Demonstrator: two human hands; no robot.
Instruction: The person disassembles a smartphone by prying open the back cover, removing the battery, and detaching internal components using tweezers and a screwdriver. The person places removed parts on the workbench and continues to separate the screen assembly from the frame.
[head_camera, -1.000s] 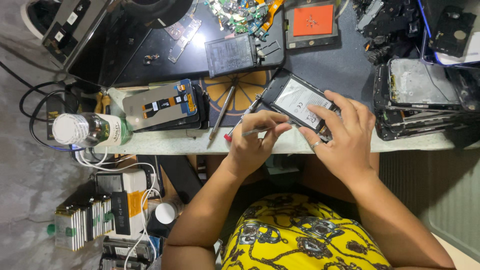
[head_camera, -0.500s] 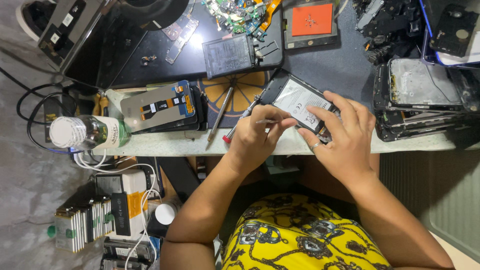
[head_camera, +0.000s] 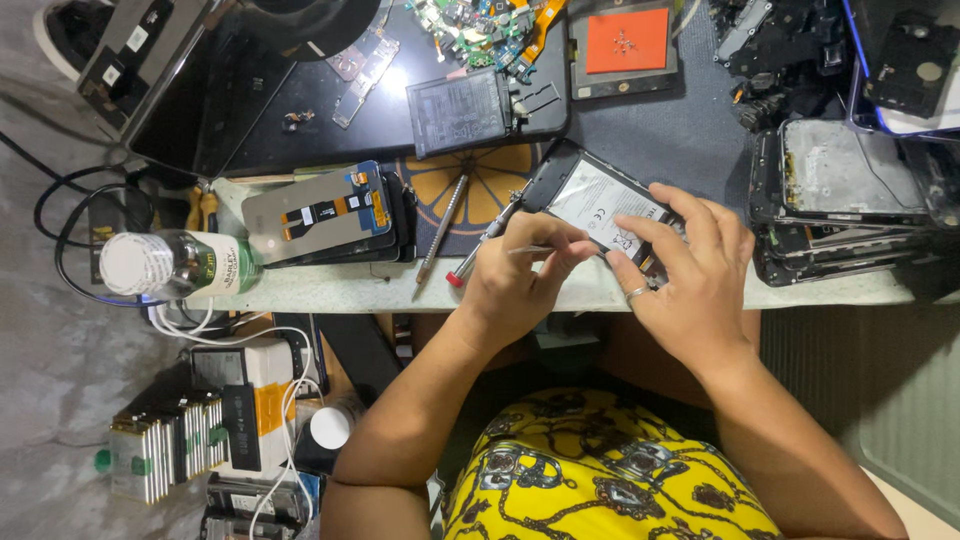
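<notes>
The left hand pinches thin metal tweezers; the right hand grips an opened black phone, its flat pale battery showing, at the table's front edge. Two slim screwdrivers lie just beside.

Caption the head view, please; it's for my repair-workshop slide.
Left hand works thin tweezers on an opened phone steadied by the right hand at a cluttered workbench.
</notes>
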